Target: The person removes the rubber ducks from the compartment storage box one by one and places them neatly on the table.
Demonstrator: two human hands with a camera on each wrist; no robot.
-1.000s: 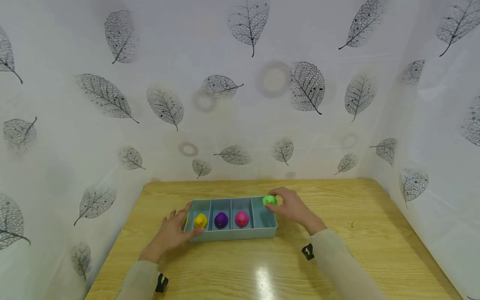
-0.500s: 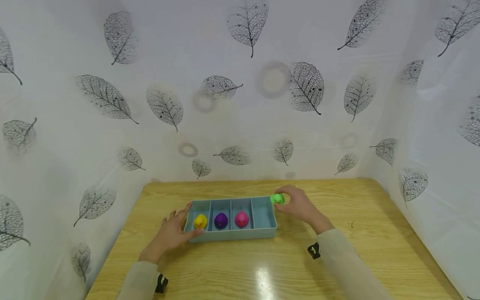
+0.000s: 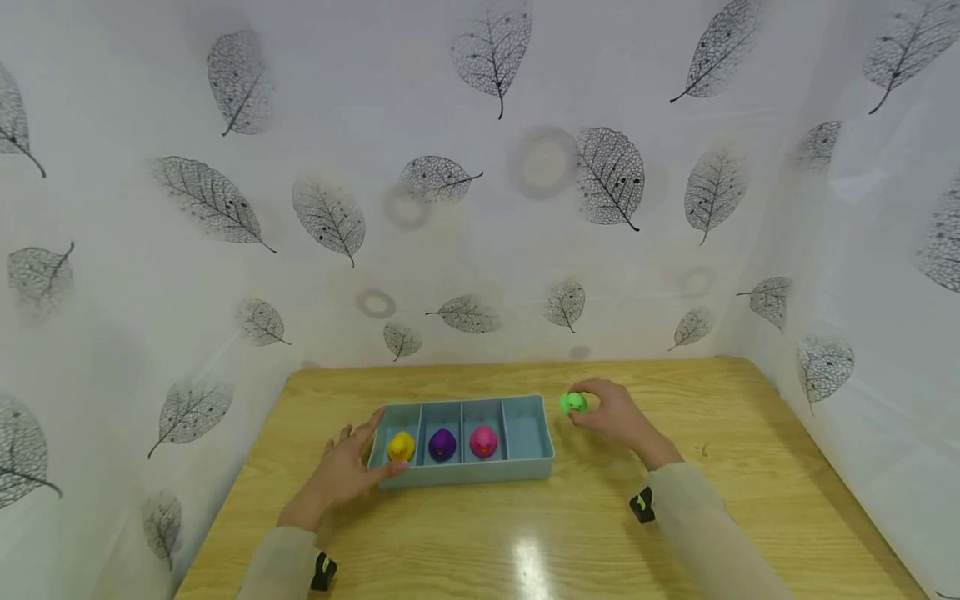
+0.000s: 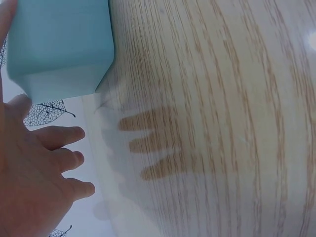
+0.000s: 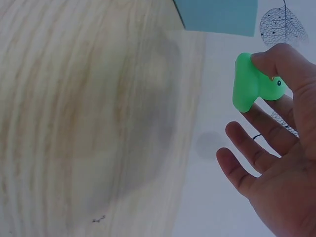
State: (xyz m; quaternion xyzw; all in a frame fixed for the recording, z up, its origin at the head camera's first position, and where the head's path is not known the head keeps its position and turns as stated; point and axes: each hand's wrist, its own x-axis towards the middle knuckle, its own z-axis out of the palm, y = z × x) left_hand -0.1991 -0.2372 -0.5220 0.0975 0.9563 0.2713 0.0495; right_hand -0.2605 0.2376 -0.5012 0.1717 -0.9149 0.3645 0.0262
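Observation:
My left hand (image 3: 341, 475) grips the left end of a blue-grey divided tray (image 3: 480, 475), thumb at the front wall and index finger at the back corner. In the left wrist view its other fingers (image 4: 64, 160) spread beside the tray's end. Pinched between my right thumb and fingers is a green rubber duck (image 3: 573, 403), to the right of the tray and apart from it; my right hand (image 5: 286, 163) has its last fingers loose. From left, the tray's compartments hold a yellow duck (image 3: 401, 447), a purple duck (image 3: 442, 446) and a pink duck (image 3: 483, 442); the rightmost holds none.
The tray stands on a wood-grain table (image 3: 465, 550). A white leaf-print curtain (image 3: 480, 250) rises behind the table and along both sides. Black straps show at both cuffs, and a small dark mark (image 3: 703, 450) lies on the tabletop at right.
My right hand has carried the green duck from over the tray's rightmost compartment out past its right edge. The left hand and tray have stayed in place.

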